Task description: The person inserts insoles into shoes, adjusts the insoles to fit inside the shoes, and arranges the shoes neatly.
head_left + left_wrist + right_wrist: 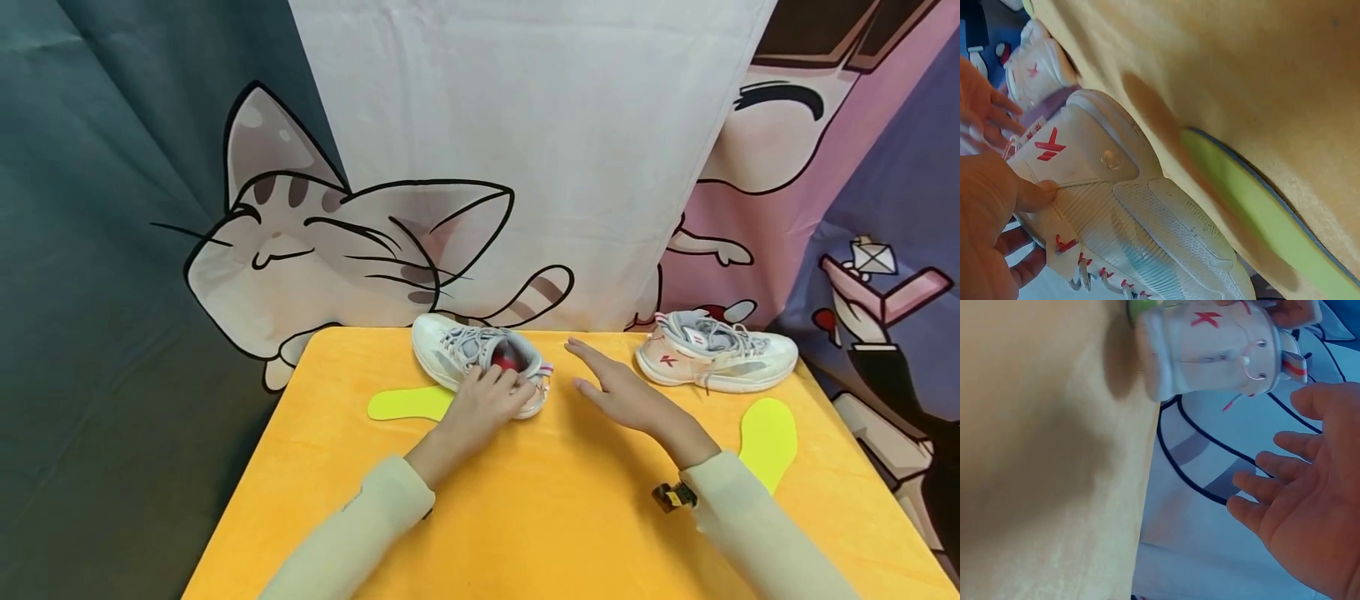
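Observation:
A white sneaker with grey laces and red marks is near the table's back edge, its toe to the left. My left hand grips its collar, thumb on the outer side and fingers curled into the opening. Inside the shoe, something red shows. In the left wrist view the shadow falls apart from the sole, so the shoe seems raised. My right hand hovers to the right of the heel, fingers extended, touching nothing. A yellow-green insole lies partly behind the shoe and left hand.
A second white sneaker stands at the back right of the yellow table, toe to the right. Another yellow-green insole lies in front of it, partly covered by my right sleeve. A printed cloth hangs behind the table.

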The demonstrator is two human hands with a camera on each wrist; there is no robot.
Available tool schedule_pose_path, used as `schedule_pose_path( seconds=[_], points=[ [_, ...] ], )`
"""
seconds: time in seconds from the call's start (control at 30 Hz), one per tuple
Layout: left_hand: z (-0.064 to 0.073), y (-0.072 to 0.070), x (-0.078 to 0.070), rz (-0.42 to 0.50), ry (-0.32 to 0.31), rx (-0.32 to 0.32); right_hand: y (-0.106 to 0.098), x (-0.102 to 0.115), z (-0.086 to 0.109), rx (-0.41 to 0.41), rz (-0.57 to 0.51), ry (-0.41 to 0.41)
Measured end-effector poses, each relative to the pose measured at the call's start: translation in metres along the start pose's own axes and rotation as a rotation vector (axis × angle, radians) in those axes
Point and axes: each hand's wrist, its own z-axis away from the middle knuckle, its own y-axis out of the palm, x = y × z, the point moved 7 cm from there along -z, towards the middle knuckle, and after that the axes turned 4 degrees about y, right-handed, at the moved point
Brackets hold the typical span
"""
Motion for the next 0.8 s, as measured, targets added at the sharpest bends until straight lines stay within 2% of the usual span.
schedule_pose_path(
  seconds=[0.17, 0.33, 0.47, 0.63, 0.7, 0.8],
  points=[
    [0.003, -0.005, -0.019, -0.008, 0.088, -0.03, 0.0, 0.006, -0.001, -0.002, -0.064, -0.014],
    [0.006, -0.009, -0.034, -0.03, 0.148, -0.052, 0.007, 0.007, -0.003, 0.037, -0.129, 0.016],
    [0.008, -0.009, -0.039, -0.032, 0.156, -0.063, 0.014, 0.006, -0.006, 0.071, -0.168, 0.054],
    [0.01, -0.007, -0.04, -0.009, 0.151, -0.052, 0.021, 0.006, -0.01, 0.12, -0.172, 0.096],
    [0.01, -0.006, -0.038, 0.016, 0.144, -0.024, 0.022, 0.006, -0.012, 0.128, -0.178, 0.113],
    [0.01, -0.005, -0.031, 0.086, 0.115, 0.052, 0.022, 0.005, -0.016, 0.129, -0.185, 0.126]
  ],
)
